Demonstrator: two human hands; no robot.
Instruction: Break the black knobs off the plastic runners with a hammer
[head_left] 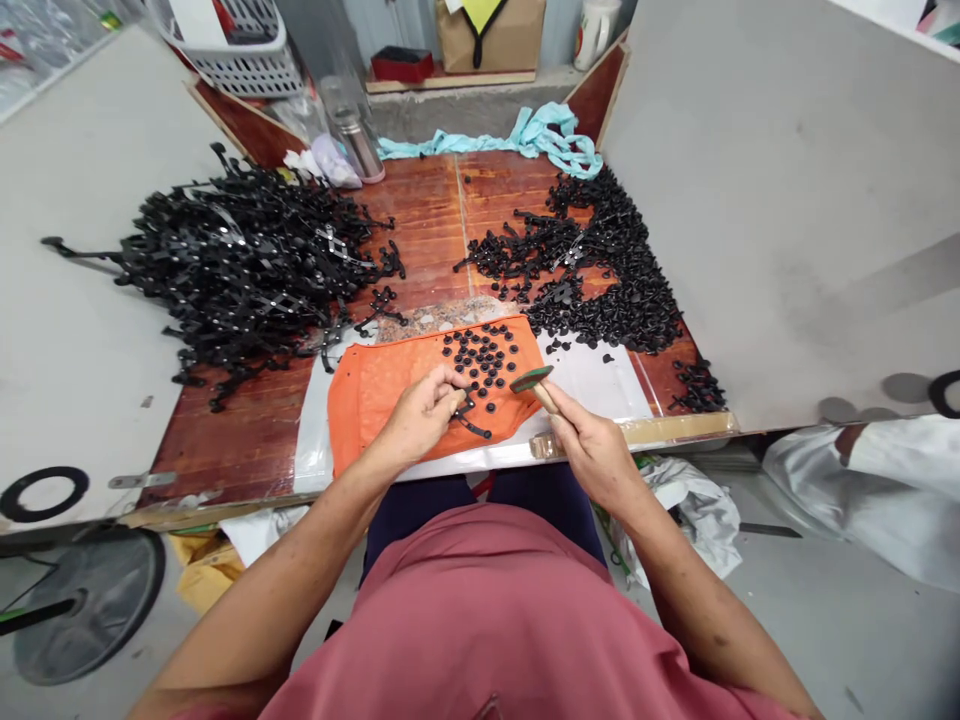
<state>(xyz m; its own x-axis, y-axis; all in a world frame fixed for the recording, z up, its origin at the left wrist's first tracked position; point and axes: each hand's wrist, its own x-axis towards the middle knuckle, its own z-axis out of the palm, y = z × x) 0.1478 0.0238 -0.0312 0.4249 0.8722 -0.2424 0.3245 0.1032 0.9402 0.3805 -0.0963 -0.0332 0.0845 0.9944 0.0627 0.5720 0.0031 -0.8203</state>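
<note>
My left hand [425, 408] pinches a small black jointed bracket [472, 425] over an orange cloth [375, 390]. In my right hand [592, 450] is a small hammer [534, 379] with a pale wooden handle; its dark green head hangs over the cloth's right edge. Many black round caps [484, 355] lie spread on the cloth just beyond my fingers. A large heap of black jointed brackets [247, 260] is piled on the left of the wooden table. Toward the right, a pile of small black caps [615, 290] has some brackets mixed in.
The reddish wooden table [420, 210] stands between two pale grey panels [750, 200]. At the back are a steel flask [356, 140], a twisted light-blue cloth [540, 135], a cardboard box [491, 40] and a white mug [596, 32]. A white basket [247, 65] stands at upper left.
</note>
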